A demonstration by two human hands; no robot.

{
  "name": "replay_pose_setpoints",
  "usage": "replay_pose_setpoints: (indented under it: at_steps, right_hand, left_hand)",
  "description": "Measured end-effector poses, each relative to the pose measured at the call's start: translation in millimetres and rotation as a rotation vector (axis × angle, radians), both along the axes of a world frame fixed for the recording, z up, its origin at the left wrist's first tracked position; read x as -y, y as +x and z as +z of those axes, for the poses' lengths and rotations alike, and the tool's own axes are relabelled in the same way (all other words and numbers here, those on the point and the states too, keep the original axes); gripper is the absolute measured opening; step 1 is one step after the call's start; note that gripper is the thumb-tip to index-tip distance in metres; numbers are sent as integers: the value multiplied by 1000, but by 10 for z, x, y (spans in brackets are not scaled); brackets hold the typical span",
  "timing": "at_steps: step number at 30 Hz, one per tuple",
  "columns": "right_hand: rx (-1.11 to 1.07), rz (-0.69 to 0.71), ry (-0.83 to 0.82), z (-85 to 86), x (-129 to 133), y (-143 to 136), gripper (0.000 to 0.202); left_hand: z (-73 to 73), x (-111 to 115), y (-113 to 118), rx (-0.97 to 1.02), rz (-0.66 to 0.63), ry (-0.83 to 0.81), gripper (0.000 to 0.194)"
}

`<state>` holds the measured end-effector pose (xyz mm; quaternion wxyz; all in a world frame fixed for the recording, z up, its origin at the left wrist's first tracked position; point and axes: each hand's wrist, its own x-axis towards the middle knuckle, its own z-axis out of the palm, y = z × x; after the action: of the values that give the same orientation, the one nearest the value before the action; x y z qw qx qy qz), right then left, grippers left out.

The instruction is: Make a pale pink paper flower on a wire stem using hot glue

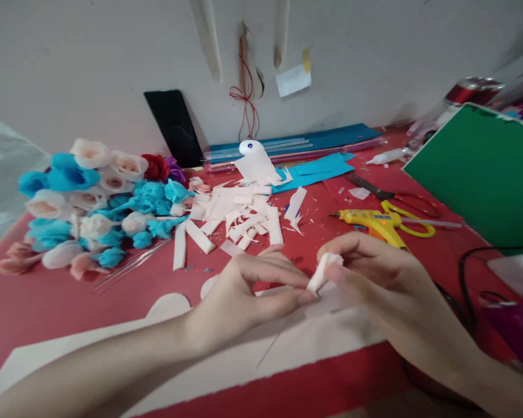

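Between my two hands is a small rolled piece of white crepe paper point(325, 271). My left hand point(253, 290) pinches its lower end between thumb and forefinger. The upper end is held by the thumb and fingers of my right hand point(375, 284). A thin wire point(272, 345) slants down from near my left fingertips. Under my hands lies a long pale paper sheet point(209, 380). Cut white strips point(244, 215) are heaped just beyond my left hand.
Paper flowers point(91, 203) are piled at the left. A yellow glue gun point(370, 219) and yellow-handled scissors point(412, 223) lie at the right, near a green board point(483, 174) and black cable point(462, 284). Blue paper point(318, 169) lies at the back.
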<state>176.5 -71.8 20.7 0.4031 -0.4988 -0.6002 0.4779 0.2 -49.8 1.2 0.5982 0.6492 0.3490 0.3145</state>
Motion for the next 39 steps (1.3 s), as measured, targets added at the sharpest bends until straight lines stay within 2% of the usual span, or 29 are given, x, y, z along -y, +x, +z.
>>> replay_pose_setpoints:
  at_steps: [13,22,30,35,39]
  right_hand:
    - [15,-54,29,-15,42,-12,10]
    - [67,-93,31,-54,61,-34,13]
    - [60,-66,9,-59,81,-28,14]
    - [73,5,5,-47,60,-18,11]
    - [102,6,5,-53,50,-1,6]
  left_hand:
    - [9,14,12,-2,23,324,11]
    - [5,24,16,-20,48,396,8]
    - [28,38,-17,-163,109,707,6]
    - [58,52,-19,-240,115,727,10]
    - [47,63,-21,-263,97,732,12]
